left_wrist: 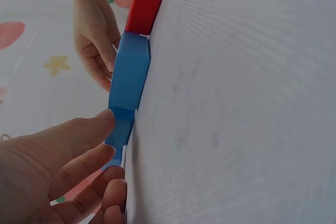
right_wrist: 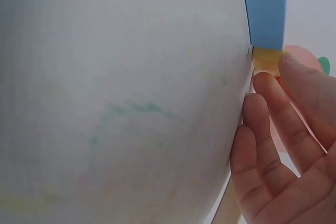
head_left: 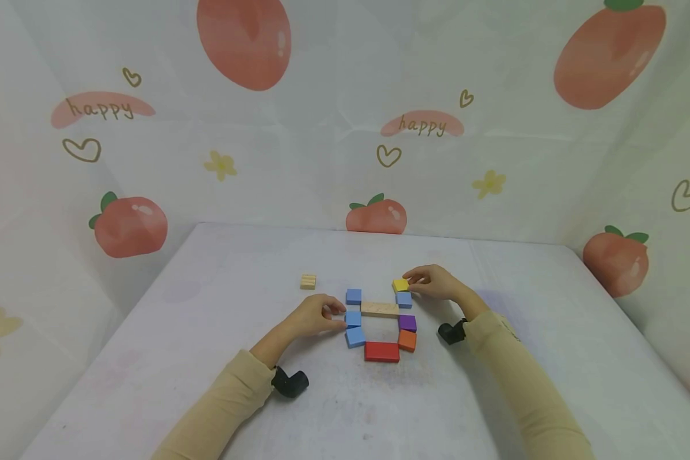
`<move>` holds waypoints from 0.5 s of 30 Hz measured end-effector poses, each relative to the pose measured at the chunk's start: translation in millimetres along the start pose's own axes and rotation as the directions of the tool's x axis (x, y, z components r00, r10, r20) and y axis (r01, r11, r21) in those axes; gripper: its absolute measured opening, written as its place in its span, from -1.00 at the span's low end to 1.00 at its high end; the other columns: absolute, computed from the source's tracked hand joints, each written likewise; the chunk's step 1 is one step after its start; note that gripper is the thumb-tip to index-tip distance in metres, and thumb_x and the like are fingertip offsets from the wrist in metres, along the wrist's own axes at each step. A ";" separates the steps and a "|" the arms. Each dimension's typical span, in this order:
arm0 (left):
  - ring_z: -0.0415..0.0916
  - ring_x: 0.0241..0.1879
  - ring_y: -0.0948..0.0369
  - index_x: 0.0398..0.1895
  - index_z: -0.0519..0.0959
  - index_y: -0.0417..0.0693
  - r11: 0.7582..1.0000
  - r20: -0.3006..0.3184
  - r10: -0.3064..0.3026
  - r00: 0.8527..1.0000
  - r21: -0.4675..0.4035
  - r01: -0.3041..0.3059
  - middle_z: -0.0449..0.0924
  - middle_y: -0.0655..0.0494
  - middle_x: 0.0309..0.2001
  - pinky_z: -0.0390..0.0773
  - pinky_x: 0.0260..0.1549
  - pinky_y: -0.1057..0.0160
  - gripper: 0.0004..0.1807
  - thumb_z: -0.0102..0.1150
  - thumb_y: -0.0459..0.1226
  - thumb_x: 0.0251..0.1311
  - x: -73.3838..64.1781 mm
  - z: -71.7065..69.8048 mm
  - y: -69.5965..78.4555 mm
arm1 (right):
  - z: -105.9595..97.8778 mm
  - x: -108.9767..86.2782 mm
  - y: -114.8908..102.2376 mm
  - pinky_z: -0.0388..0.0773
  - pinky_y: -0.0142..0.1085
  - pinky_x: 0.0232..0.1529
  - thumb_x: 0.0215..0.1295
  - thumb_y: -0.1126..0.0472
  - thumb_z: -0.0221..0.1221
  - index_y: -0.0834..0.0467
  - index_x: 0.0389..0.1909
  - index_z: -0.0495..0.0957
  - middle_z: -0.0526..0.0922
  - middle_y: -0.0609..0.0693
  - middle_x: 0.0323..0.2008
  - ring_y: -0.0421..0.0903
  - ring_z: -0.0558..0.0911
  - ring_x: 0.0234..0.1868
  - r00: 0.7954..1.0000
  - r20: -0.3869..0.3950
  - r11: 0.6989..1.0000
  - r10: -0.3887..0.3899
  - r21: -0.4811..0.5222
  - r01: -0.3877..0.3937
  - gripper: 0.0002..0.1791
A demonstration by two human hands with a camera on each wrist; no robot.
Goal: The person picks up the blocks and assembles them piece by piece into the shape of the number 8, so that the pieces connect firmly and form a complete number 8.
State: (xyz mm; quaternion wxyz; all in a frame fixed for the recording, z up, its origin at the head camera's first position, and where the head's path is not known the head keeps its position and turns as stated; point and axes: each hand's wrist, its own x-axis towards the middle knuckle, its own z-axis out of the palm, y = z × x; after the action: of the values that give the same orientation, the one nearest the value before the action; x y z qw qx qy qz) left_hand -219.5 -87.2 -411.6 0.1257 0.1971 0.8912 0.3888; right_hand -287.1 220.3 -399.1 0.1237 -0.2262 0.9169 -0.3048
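At the frame's left side, my left hand point(head_left: 316, 314) holds a blue block point(head_left: 353, 319) by thumb and forefinger, the fingertips at its outer edge. In the left wrist view, the thumb point(left_wrist: 100, 124) meets the blue block near its joint with another blue block point(left_wrist: 130, 69). My right hand point(head_left: 434, 282) pinches a yellow block point(head_left: 400, 285) at the far right corner. Just nearer than the yellow one lies a blue block point(head_left: 404, 299). In the right wrist view, thumb and forefinger are at the yellow block point(right_wrist: 268, 60), its far part hidden by the fingers.
A plain wooden block point(head_left: 379, 310) bridges the middle of the arrangement. A red block point(head_left: 382, 352) lies at the front, with orange point(head_left: 407, 340) and purple point(head_left: 407, 323) blocks on the right. Another blue block point(head_left: 353, 296) sits back left. Small wooden pieces point(head_left: 308, 282) lie apart, farther left.
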 end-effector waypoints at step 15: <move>0.41 -0.31 0.26 -0.14 0.61 -0.15 1.000 0.002 -0.006 1.000 0.007 0.006 0.59 0.00 -0.18 0.45 -0.30 0.38 -0.70 0.32 -0.23 0.04 0.2 -0.5 0.9 | 0.8 -0.1 0.4 0.52 -0.05 0.02 0.28 0.28 0.12 0.30 0.07 0.50 0.63 0.22 -0.12 0.10 0.59 -0.04 1.000 -0.001 1.000 0.000 0.012 0.000 -0.64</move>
State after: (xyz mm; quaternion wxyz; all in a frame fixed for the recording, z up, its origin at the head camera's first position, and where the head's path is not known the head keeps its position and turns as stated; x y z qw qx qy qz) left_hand -219.6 -86.9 -410.6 0.1271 0.1954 0.8930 0.3850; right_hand -286.8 220.2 -400.1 0.1245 -0.2255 0.9150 -0.3106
